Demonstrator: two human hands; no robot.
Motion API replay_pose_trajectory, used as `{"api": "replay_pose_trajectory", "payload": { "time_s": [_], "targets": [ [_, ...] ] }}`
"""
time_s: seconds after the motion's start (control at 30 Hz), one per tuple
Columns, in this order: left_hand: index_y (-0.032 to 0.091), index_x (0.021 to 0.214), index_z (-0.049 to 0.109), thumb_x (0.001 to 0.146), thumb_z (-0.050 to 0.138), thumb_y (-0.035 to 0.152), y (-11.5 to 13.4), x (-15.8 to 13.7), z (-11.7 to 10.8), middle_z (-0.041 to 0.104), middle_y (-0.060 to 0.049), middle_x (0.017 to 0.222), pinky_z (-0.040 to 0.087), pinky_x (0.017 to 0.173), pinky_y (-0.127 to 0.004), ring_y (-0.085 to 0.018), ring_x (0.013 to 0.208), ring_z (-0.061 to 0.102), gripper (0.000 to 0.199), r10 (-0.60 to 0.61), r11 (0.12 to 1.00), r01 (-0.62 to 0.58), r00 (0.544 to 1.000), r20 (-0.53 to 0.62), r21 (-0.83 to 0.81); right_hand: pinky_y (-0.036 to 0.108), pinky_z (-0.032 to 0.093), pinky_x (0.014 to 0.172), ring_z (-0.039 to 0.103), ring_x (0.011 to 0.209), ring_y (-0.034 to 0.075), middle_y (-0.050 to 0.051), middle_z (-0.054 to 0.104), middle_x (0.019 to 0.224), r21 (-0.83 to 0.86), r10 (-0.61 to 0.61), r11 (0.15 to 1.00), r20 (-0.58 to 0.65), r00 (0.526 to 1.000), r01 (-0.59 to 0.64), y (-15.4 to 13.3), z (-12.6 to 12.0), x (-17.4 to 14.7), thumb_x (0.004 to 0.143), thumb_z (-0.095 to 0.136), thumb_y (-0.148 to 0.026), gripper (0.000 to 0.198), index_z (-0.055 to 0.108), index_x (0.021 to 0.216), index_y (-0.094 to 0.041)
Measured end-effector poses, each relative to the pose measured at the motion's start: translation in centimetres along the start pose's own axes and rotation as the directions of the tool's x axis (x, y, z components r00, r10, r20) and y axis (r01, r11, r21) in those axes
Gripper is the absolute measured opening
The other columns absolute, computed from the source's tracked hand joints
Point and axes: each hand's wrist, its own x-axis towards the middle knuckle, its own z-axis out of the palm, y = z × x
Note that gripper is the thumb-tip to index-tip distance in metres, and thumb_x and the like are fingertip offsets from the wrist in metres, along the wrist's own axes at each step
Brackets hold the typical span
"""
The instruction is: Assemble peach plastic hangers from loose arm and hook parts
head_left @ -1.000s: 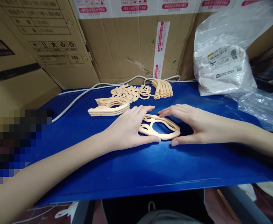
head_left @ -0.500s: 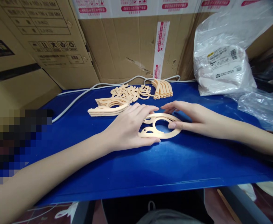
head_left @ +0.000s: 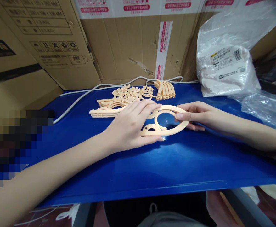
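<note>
Between my hands is a cream plastic hanger frame (head_left: 175, 128), a curved piece with a round opening and smaller cut-outs. My left hand (head_left: 132, 126) covers its left end, thumb along the near edge and fingers over the far edge. My right hand (head_left: 195, 114) pinches its rounded right end, thumb on top and fingers underneath. The right end is tilted up off the table. Just behind my left hand lies a stack of similar cream frames (head_left: 104, 112), partly hidden by that hand.
On the blue table (head_left: 138, 176) behind my hands lie a pile of cream hook-like pieces (head_left: 128, 93) and a row of curved cream arms (head_left: 165, 90). A white cable (head_left: 81, 96) runs along the back by cardboard boxes (head_left: 133, 47). A plastic bag (head_left: 227, 69) stands at back right.
My right hand has moved slightly right and taken a pinch on the frame's rounded end. That end has risen from the table. My left hand stays nearly in place.
</note>
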Motion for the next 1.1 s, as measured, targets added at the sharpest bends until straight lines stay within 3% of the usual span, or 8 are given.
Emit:
{"api": "replay_pose_trajectory", "payload": {
  "time_s": [0.5,0.73,0.93,1.03,1.1],
  "targets": [
    [0.005,0.138,0.038,0.082,0.055,0.069,-0.1,0.0,0.4,0.053,-0.022,0.134,0.042,0.101,-0.050,-0.035,0.121,0.051,0.086,0.055,0.996,-0.058,0.998,0.043,0.074,0.023,0.015,0.038,0.034,0.043,0.005,-0.006,0.047,0.050,0.064,-0.022,0.998,0.047,0.999,0.019,0.3,0.2,0.3,0.084,0.066,-0.045,0.029,0.061,0.081,-0.017],
    [0.005,0.138,0.040,0.086,0.055,0.062,0.3,-0.2,0.4,0.052,-0.022,0.131,0.045,0.098,-0.048,-0.034,0.117,0.053,0.078,0.027,0.994,-0.031,0.999,0.042,0.107,0.021,0.024,0.041,0.040,0.046,0.007,-0.005,0.048,0.054,0.047,-0.086,0.996,0.092,0.992,0.082,0.7,0.2,0.5,0.087,0.062,-0.047,0.032,0.063,0.090,-0.015],
    [0.005,0.138,0.040,0.087,0.061,0.045,0.6,0.3,-1.6,0.050,-0.020,0.133,0.039,0.107,-0.046,-0.030,0.126,0.046,0.068,-0.006,0.995,0.006,1.000,0.000,0.104,0.026,0.040,0.052,0.046,0.054,0.011,0.001,0.057,0.071,0.115,-0.188,0.975,-0.021,0.982,0.189,0.7,-0.4,0.9,0.094,0.028,-0.068,0.060,0.062,0.087,-0.019],
    [0.011,0.137,0.042,0.086,0.061,0.039,-0.3,0.9,-3.4,0.052,-0.016,0.132,0.040,0.106,-0.048,-0.029,0.123,0.048,0.061,-0.032,0.993,0.037,0.999,-0.042,0.116,0.031,0.045,0.063,0.054,0.065,0.015,0.003,0.061,0.079,-0.116,-0.244,0.966,-0.115,0.963,0.230,0.9,-1.3,1.0,0.095,0.032,-0.063,0.052,0.063,0.090,-0.021],
    [0.016,0.137,0.043,0.083,0.064,0.039,-1.4,1.3,-4.6,0.054,-0.013,0.129,0.043,0.103,-0.049,-0.029,0.119,0.051,0.063,-0.070,0.989,0.080,0.994,-0.084,0.126,0.036,0.047,0.073,0.059,0.079,0.020,0.006,0.063,0.092,-0.435,-0.334,0.863,-0.112,0.936,0.256,1.1,-1.7,0.9,0.093,0.043,-0.057,0.042,0.065,0.097,-0.022]
  ]
}}
